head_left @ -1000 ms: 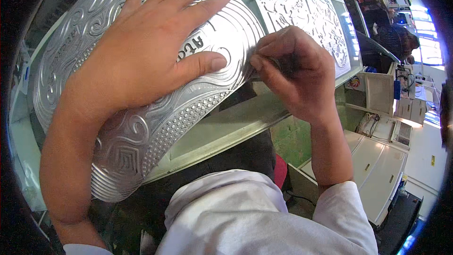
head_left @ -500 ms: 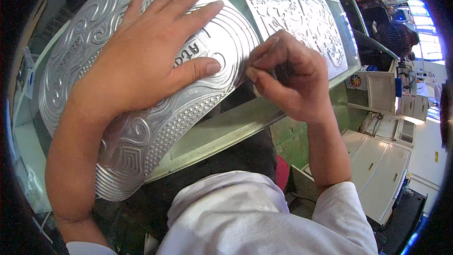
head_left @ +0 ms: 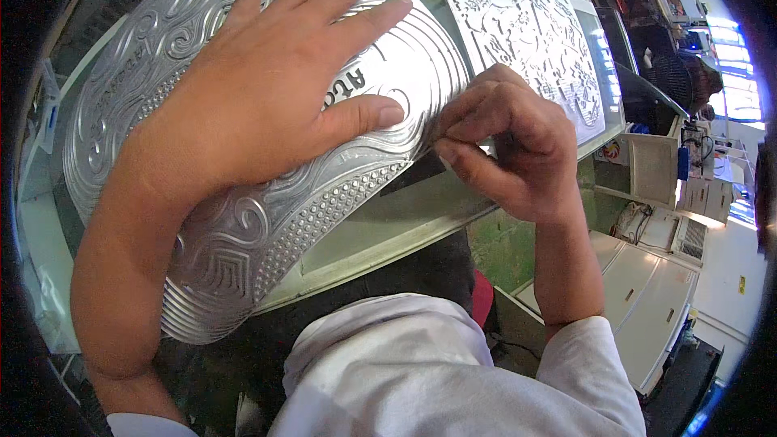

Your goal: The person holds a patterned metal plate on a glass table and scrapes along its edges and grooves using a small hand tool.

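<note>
A silver metal plate (head_left: 279,247) with curved outlines, raised swirls, rows of small bumps and raised lettering lies in front of me. Flat across its middle rests my left hand (head_left: 259,85), fingers spread and thumb pointing right. At the plate's right edge, my right hand (head_left: 514,146) is closed, thumb and forefinger pinched together against or just beside the rim. Whatever is between those fingertips, if anything, is hidden. Behind the right hand sits a second silver plate (head_left: 526,24) covered in a dense raised pattern.
Both plates lie on a table with a pale frame (head_left: 380,255), whose near edge runs close to my body. White cabinets (head_left: 647,299) stand to the right. Farther back are an open white box (head_left: 650,166) and a dark fan (head_left: 672,77).
The plates and both hands appear shifted slightly right in the view. My left hand stays flat on the plate, and my right hand keeps its pinch at the edge.
</note>
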The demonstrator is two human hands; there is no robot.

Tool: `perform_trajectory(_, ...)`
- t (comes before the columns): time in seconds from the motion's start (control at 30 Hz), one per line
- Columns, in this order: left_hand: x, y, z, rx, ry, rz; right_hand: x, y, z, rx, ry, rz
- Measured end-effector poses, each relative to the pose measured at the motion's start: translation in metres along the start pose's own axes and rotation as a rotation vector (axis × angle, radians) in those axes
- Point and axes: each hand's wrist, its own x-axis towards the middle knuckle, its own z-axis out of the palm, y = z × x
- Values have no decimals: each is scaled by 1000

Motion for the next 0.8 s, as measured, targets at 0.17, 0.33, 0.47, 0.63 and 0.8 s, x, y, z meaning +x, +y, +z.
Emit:
perform_trajectory(0.17,2,0,2,4,-4,-2,-2,1,3,-20,31,37)
perform_trajectory(0.33,1,0,-1,5,-8,-3,-2,-1,6,-53,145,152)
perform_trajectory(0.47,1,-2,0,14,0,1,-1,4,11,-84,227,147)
perform_trajectory(0.63,2,-3,-2,27,-16,7,0,0,4,270,335,329)
perform_trajectory(0.8,-1,-4,1,4,-4,-8,3,1,3,404,464,310)
